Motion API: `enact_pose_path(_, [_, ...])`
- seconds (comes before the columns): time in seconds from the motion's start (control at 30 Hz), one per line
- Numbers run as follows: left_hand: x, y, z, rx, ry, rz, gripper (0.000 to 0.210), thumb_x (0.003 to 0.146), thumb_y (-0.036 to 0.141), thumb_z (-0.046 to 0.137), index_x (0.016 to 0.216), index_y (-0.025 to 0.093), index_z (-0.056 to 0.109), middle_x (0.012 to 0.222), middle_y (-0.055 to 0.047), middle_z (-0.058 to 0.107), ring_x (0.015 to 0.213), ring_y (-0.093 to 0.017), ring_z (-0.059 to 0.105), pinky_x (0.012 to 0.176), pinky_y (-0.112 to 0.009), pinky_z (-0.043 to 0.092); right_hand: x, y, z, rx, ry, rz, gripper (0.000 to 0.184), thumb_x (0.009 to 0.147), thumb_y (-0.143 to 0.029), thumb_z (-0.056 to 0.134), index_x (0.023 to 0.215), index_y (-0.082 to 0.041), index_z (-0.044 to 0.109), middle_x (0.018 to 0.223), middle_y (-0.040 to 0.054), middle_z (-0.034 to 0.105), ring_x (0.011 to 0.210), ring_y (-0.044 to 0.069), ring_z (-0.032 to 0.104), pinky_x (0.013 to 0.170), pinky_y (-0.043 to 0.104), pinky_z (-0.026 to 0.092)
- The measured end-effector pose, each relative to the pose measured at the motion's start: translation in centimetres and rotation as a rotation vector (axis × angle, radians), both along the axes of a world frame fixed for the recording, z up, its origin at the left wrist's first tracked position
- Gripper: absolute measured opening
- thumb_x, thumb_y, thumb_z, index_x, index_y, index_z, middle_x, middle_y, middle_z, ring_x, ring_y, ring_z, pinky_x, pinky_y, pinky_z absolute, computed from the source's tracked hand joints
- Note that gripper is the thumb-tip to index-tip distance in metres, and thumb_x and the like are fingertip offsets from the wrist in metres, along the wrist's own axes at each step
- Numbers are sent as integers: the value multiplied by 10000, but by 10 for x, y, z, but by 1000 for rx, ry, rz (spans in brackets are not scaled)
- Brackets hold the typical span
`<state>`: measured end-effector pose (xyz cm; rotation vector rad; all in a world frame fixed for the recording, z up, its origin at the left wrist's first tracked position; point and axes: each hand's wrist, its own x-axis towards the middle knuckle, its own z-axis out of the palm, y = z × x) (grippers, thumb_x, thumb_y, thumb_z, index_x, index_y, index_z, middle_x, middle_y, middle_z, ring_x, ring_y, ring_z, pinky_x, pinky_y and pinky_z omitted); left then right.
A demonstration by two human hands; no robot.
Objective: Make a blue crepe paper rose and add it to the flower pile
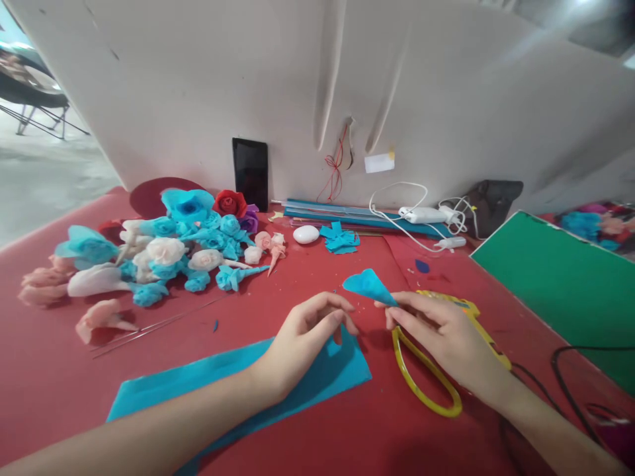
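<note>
My right hand (441, 330) pinches the narrow end of a small blue crepe paper petal (368, 285), its wide end pointing left. Nothing shows in my left hand (312, 337); its fingers are loosely bent and apart, over a folded blue crepe paper sheet (198, 383). A gap lies between the left fingertips and the petal. Below my right hand are the yellow handle of what look like scissors (426, 396), the rest hidden, and a yellow glue gun (489, 334), partly covered by the hand.
Paper flowers (163, 251) in blue, white, pink and red pile at the left, with thin wires (153, 327) before them. Behind stand a dark tablet (251, 173), a white egg-shaped object (306, 234), blue paper strips (340, 238) and a power strip (421, 215). A green board (565, 284) leans right; a black cable (570, 383) runs below.
</note>
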<state>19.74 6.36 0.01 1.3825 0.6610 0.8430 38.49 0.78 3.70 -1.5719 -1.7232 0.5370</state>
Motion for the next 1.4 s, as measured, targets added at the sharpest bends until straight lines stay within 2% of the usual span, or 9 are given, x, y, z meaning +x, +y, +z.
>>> enact_pose_path(0.13, [-5,3,7,221,1,168,172,895,184,440,1025,228,542,991,-17,580,940,-154,527,845,-278,408,-5,-5,3,64,-17,-29,162,824,-264,540,869,-203,683,748,-11,695,644,123,648,562,173,504])
enact_pose_path(0.2, [-9,6,17,359,-27,235,182,911,187,415,1030,260,531,1018,1,536,1007,-145,477,908,-269,371,-8,-7,4,79,-9,-27,161,815,-250,547,876,-215,691,757,-15,699,631,122,648,542,170,499])
enact_pose_path(0.3, [-16,7,35,674,-46,270,157,862,155,503,977,258,530,985,6,504,994,-146,462,931,-275,359,-12,-10,5,75,16,-21,154,819,-266,546,837,-221,692,672,-19,682,588,127,640,465,162,472])
enact_pose_path(0.43, [-19,0,56,1247,172,272,215,776,64,591,903,221,517,933,-10,487,871,-144,476,902,-322,373,-12,-16,5,3,26,4,159,841,-291,551,880,-207,680,667,-4,678,593,139,643,487,178,493])
enact_pose_path(0.5, [-20,-4,61,1358,261,284,182,769,78,600,847,224,527,910,-12,483,857,-151,466,931,-348,354,-12,-20,5,-31,16,26,172,851,-307,552,935,-208,666,694,3,682,607,141,644,508,188,503])
enact_pose_path(0.67, [-20,-3,61,1338,318,339,174,782,88,604,859,238,559,941,-26,502,911,-167,483,969,-368,333,-20,-27,8,-70,180,22,147,839,-325,557,899,-211,628,637,-6,661,560,127,625,498,182,487])
enact_pose_path(0.87, [-21,4,59,1312,333,319,157,753,146,672,851,241,594,981,-28,528,937,-189,505,969,-383,333,-28,-28,14,-237,399,-6,147,810,-324,563,868,-192,589,582,-14,616,486,99,545,474,185,430])
enact_pose_path(1.07, [-21,4,60,1339,317,344,174,762,147,661,880,254,592,975,-24,538,893,-179,523,997,-421,318,-29,-27,16,-353,497,72,167,825,-341,541,860,-177,547,570,-8,606,388,56,381,353,169,259])
enact_pose_path(1.4, [-22,5,61,1322,333,340,97,767,237,678,828,289,623,922,-29,611,931,-219,527,995,-491,317,-33,-29,18,-559,770,140,237,804,-347,570,901,-178,435,604,-23,591,354,27,352,338,131,292])
